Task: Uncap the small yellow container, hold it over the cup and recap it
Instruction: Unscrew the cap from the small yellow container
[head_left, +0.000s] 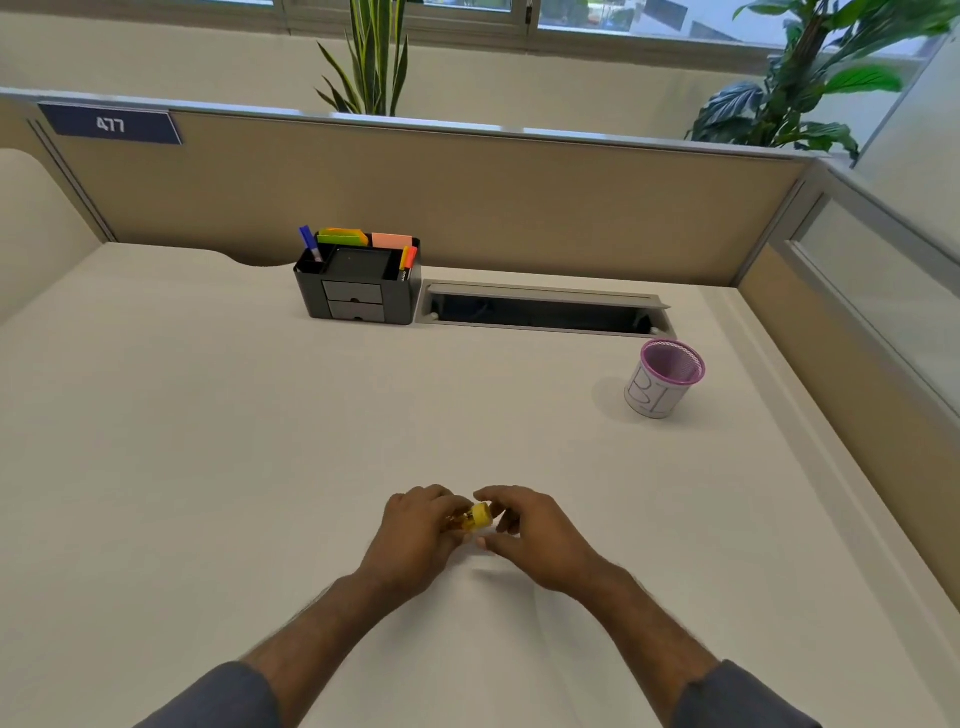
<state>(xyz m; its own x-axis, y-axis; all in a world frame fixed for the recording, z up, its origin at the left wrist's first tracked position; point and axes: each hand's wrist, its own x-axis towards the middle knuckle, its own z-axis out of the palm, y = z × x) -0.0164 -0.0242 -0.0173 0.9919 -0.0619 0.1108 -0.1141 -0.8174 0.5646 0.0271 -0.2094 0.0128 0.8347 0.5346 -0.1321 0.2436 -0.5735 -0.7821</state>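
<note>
A small yellow container (464, 521) lies sideways between both hands near the front middle of the white desk (260, 441). My left hand (418, 535) wraps its amber body. Its yellow cap (482, 515) points right, and the fingertips of my right hand (535, 535) curl around the cap. The cap sits on the container. A purple mesh cup (665, 379) with a white paper label stands upright far to the right, well apart from both hands.
A black desk organiser (358, 291) with markers and sticky notes stands at the back. To its right is an open cable tray slot (545, 309). Beige partition walls (467, 208) close the desk at the back and right.
</note>
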